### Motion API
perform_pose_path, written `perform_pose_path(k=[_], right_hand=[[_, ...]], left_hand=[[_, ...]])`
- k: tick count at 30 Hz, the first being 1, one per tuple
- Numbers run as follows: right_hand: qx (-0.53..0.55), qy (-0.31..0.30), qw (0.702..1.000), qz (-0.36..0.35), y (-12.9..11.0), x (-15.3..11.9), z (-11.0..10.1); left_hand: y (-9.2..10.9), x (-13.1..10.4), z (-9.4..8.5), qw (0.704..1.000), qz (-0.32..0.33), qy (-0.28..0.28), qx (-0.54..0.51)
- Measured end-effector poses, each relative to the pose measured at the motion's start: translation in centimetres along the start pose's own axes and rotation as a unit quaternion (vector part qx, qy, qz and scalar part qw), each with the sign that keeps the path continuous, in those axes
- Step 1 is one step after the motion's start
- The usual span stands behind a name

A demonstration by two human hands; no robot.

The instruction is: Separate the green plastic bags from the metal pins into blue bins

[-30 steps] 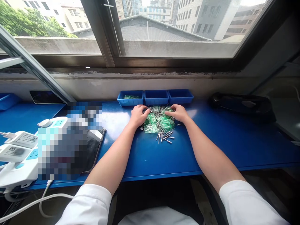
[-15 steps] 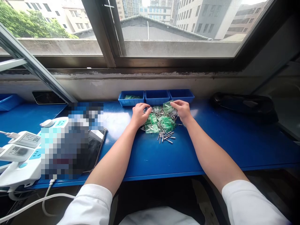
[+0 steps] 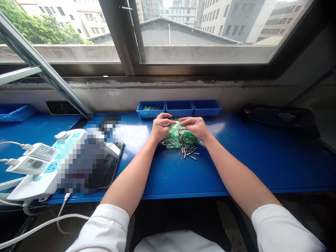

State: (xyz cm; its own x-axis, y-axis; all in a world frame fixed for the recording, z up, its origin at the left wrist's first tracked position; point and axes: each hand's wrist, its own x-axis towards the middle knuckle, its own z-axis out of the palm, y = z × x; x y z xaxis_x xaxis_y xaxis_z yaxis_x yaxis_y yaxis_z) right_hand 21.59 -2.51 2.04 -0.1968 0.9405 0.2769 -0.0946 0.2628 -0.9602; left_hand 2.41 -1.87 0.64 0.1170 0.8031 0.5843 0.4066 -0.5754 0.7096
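Hands nearly meeting: left hand (image 3: 160, 129) and right hand (image 3: 197, 128), both at the far part of the green packets (image 3: 173, 139). Right thumb and fingers pinched together at the plastic; whether a packet is gripped, cannot tell. Left fingers bent, thumb reaching toward the right fingertips; its hold likewise unclear. Packets lie between and nearer the body than the fingertips, heaped among loose metal pins (image 3: 186, 153) on the blue counter (image 3: 181, 178). Beyond, three blue bins in a row; left bin (image 3: 150, 114) contains green packets. Off left, phone (image 3: 111, 164) and white power strip (image 3: 39, 182).
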Motion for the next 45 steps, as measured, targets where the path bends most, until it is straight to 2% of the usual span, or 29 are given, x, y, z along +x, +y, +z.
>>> perform_pose_path(k=[4,9,16,23,26,29,34,39,45], right_hand=[[-0.029,-0.003,1.000,-0.008,0.4,-0.1,-0.2],[-0.035,-0.004,0.999,-0.013,0.5,0.0,-0.1],[-0.056,0.070,0.996,0.015,0.3,0.3,0.0],[-0.075,0.076,0.994,0.026,0.5,0.4,-0.2],[-0.086,0.081,0.993,0.025,0.4,0.4,-0.3],[-0.106,0.104,0.989,0.024,0.3,0.5,-0.5],[-0.222,0.149,0.964,-0.002,0.2,0.3,-1.2],[-0.358,0.157,0.920,-0.031,-0.2,0.0,-1.6],[-0.394,0.136,0.909,-0.034,0.3,0.1,-1.7]], left_hand=[[-0.3,0.0,0.0,1.000,0.008,0.026,-0.001],[0.2,0.0,0.1,1.000,0.007,0.024,-0.004],[0.5,-0.2,0.8,0.995,-0.071,-0.001,-0.075],[0.7,-0.3,0.8,0.999,-0.025,-0.031,-0.022],[0.9,-0.2,0.7,0.998,-0.035,-0.036,-0.024],[0.8,0.2,0.5,0.999,-0.050,-0.008,-0.020],[-1.5,1.4,-0.5,0.991,-0.073,0.094,0.053],[-4.3,2.2,-1.2,0.985,-0.115,0.110,0.067],[-5.2,2.5,-1.2,0.986,-0.125,0.109,0.020]])
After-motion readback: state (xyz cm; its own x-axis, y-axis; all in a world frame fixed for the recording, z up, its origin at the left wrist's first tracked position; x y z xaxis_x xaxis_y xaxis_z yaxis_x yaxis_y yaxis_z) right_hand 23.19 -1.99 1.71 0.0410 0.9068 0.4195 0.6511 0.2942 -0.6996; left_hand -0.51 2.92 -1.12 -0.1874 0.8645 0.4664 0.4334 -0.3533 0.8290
